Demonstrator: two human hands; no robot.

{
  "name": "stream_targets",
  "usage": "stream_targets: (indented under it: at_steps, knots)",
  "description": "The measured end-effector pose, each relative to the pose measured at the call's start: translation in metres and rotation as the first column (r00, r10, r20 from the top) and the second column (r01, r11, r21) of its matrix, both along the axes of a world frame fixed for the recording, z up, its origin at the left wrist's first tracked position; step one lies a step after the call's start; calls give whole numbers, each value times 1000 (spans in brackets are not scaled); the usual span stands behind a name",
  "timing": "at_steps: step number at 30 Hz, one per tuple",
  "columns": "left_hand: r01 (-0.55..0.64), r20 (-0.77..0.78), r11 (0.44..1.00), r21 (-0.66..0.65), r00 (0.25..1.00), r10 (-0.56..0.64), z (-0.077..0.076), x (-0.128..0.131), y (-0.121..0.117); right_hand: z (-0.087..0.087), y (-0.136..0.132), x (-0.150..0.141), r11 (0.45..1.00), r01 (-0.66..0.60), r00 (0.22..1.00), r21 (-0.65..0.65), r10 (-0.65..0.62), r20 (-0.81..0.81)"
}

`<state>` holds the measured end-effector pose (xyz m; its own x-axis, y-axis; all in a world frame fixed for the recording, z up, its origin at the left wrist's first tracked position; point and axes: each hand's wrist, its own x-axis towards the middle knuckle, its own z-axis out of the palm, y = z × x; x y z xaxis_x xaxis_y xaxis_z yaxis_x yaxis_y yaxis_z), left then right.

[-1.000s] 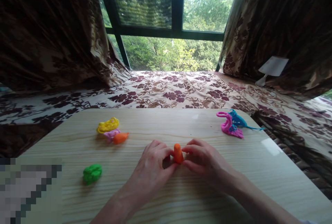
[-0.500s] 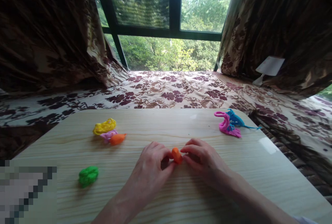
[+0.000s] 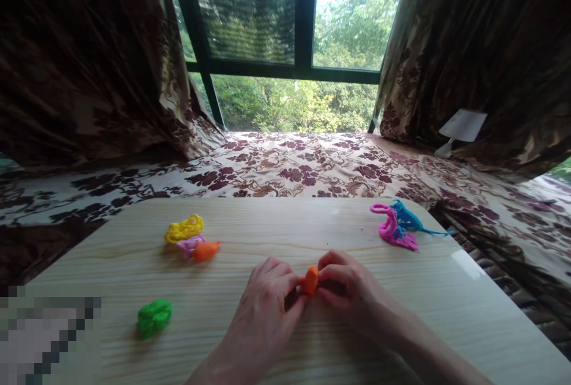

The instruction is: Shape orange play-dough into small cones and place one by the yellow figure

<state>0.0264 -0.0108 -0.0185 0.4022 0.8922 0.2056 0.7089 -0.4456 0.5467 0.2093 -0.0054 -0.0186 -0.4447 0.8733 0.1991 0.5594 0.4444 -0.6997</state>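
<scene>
A small orange clay lump (image 3: pixel 309 279) is pinched between my two hands just above the pale wooden table (image 3: pixel 285 337). My left hand (image 3: pixel 266 304) grips it from the left with thumb and fingertips. From the right, my right hand (image 3: pixel 347 293) holds the same lump with curled fingers. Both hands rest near the table's middle.
On the left lie a yellow clay coil (image 3: pixel 184 228), a pale pink piece (image 3: pixel 189 244), an orange carrot shape (image 3: pixel 206 250) and a green lump (image 3: pixel 154 316). A pink and blue clay figure (image 3: pixel 396 225) sits at the right. Floral cloth and a window lie beyond.
The orange lump has been pressed shorter and tilted between the fingers. The hands stay together in nearly the same spot; the camera has tipped slightly.
</scene>
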Motion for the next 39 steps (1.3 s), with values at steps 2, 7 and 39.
stream_targets:
  at_steps: [2,7,39]
  knots:
    - [0,28,1000,-13,1000,0,0,-2,0,5,-2,2,998,-25,999,-56,23,-36]
    - [-15,58,999,-37,998,17,0,-10,2,9,-3,4,997,-22,999,-69,18,-50]
    - [67,-38,997,-25,997,-67,5,-4,6,-3,-2,3,999,46,999,21,-46,0]
